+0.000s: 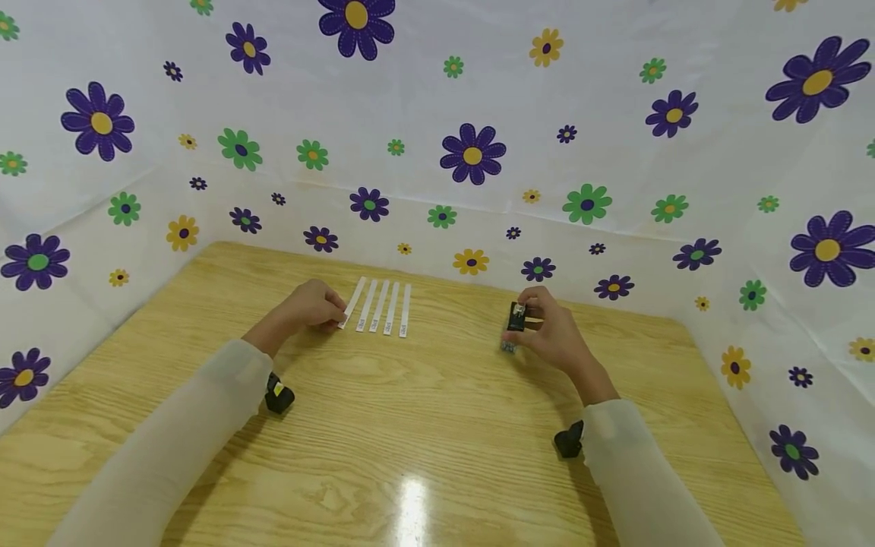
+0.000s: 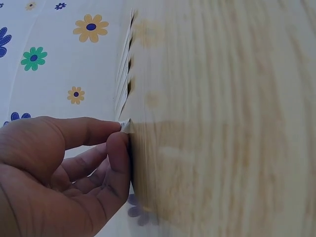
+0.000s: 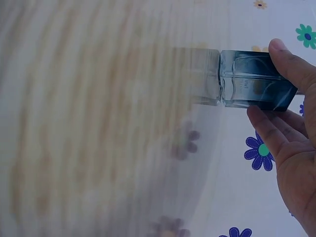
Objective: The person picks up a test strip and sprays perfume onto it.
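Five-odd narrow white paper strips, several in a fanned row, include the leftmost strip (image 1: 353, 300), whose near end my left hand (image 1: 313, 305) pinches. In the left wrist view the thumb and index finger meet on that strip's end (image 2: 125, 125), slightly raised at the table surface. The other strips (image 1: 386, 308) lie alongside, with small dark print on their near ends. To the right, my right hand (image 1: 552, 334) grips a glass perfume bottle (image 3: 254, 79) between thumb and fingers. Its glass is dark toward the top and clear at the base, which is right at the tabletop.
The wooden table (image 1: 383, 410) has a flower-printed white cloth (image 1: 410, 99) behind it and at both sides. Black wrist devices sit under the left sleeve (image 1: 198, 410) and the right sleeve (image 1: 636, 448). A bright light reflection shows near the front.
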`<state>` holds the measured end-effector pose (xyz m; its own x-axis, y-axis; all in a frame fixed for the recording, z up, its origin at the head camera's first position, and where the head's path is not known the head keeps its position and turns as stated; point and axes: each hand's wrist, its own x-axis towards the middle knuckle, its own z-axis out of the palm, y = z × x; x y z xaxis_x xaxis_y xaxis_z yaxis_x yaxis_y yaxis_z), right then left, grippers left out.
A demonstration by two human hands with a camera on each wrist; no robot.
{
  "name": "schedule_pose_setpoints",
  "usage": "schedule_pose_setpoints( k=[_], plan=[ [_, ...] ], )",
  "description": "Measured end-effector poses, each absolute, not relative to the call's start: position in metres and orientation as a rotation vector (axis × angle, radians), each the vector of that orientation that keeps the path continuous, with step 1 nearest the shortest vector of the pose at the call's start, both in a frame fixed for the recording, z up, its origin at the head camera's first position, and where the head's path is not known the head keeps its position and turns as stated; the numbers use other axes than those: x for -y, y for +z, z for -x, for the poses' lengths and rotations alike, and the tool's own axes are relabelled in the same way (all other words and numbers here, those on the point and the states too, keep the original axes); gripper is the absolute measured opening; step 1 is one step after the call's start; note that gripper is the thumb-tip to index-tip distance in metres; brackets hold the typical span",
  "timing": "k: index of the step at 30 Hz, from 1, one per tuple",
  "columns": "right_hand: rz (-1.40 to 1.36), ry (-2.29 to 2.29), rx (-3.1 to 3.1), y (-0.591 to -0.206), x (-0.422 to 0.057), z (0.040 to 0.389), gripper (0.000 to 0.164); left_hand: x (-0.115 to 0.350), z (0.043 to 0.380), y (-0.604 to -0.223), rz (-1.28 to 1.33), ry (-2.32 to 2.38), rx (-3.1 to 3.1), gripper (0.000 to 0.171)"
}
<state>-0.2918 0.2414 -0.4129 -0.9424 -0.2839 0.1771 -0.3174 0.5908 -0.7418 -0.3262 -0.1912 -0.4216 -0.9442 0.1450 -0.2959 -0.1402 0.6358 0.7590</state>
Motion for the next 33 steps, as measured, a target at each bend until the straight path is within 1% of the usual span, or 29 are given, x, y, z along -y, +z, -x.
schedule_pose_setpoints(
  k=[9,19,27,33],
  plan=[
    [-0.503,1.245,2.787,-0.413,-0.243,0.289,0.065,0.191,0.326,-0.422,-0.013,1.221,-2.547,0.022],
    [-0.523,1.176,2.812,-0.411,-0.249,0.289,0.062,0.19,0.325,-0.423,-0.059,1.233,-2.543,0.024],
    [-0.564,1.13,2.817,-0.405,-0.258,0.288,0.066,0.19,0.325,-0.415,-0.064,1.192,-2.613,0.028],
    [-0.589,1.074,2.82,-0.404,-0.265,0.284,0.067,0.19,0.318,-0.409,-0.087,1.233,-2.595,0.029]
  ],
)
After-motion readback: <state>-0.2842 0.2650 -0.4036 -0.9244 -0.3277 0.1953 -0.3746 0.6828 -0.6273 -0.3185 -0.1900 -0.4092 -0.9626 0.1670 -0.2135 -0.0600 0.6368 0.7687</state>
